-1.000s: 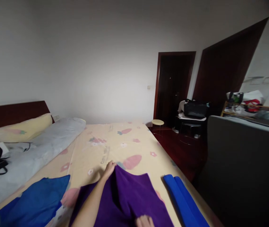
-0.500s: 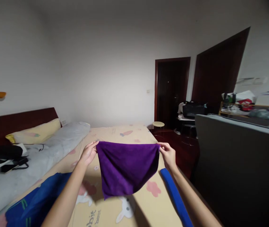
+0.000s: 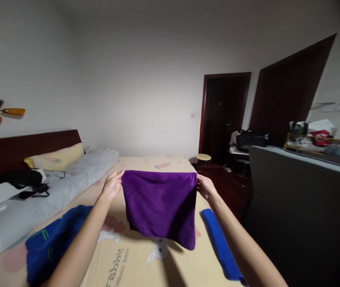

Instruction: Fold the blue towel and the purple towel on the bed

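A purple cloth (image 3: 160, 205) hangs stretched between my two hands above the bed. My left hand (image 3: 113, 185) pinches its upper left corner, and my right hand (image 3: 206, 186) is closed on the upper right corner. The top edge is nearly straight, while the lower edge droops loosely. Below it lies the cream bed sheet (image 3: 140, 267) printed with rabbits and carrots. Partly behind my left forearm, a blue cloth (image 3: 46, 245) with green stripes is spread out. Beside my right forearm lies a folded blue cloth (image 3: 219, 245), a long narrow strip.
A grey quilt (image 3: 77, 183) runs along the bed's left side, with a yellow pillow (image 3: 59, 157), black items and a white sheet on or near it. A dark grey panel (image 3: 295, 211) stands at right. Beyond the bed are a round stool (image 3: 203, 157) and a doorway.
The purple cloth has swung: its lower right corner now hangs down and the lower left is drawn up. My hands are slightly higher and closer together. The view has turned a little left.
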Demonstrator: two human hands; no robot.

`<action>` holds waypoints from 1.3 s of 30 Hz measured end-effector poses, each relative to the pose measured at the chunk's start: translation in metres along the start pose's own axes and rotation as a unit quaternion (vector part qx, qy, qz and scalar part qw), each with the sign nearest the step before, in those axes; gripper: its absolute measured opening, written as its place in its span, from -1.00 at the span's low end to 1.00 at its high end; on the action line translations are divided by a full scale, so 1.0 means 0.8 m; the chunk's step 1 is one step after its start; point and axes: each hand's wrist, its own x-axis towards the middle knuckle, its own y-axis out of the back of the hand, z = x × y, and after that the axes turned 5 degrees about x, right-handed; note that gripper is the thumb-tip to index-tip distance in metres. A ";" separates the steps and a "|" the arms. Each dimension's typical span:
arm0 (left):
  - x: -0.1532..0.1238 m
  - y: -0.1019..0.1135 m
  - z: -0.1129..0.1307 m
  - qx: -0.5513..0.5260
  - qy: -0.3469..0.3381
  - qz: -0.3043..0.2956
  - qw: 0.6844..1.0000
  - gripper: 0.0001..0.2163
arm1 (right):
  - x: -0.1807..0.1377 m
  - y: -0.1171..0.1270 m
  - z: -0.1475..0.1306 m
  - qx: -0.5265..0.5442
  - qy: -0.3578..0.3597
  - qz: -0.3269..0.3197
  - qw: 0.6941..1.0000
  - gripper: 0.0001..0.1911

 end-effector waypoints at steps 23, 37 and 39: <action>0.020 0.039 -0.016 0.160 -0.031 0.131 0.978 -0.56 | 0.029 -0.007 -0.032 -0.253 0.171 0.032 0.952 -0.76; 0.020 0.056 -0.004 0.173 -0.003 0.014 0.985 -0.64 | 0.049 0.005 -0.019 -0.210 0.154 -0.060 0.964 -0.64; 0.019 0.061 -0.001 0.193 -0.007 0.003 0.981 -0.64 | 0.048 0.008 -0.025 -0.248 0.166 -0.066 0.952 -0.66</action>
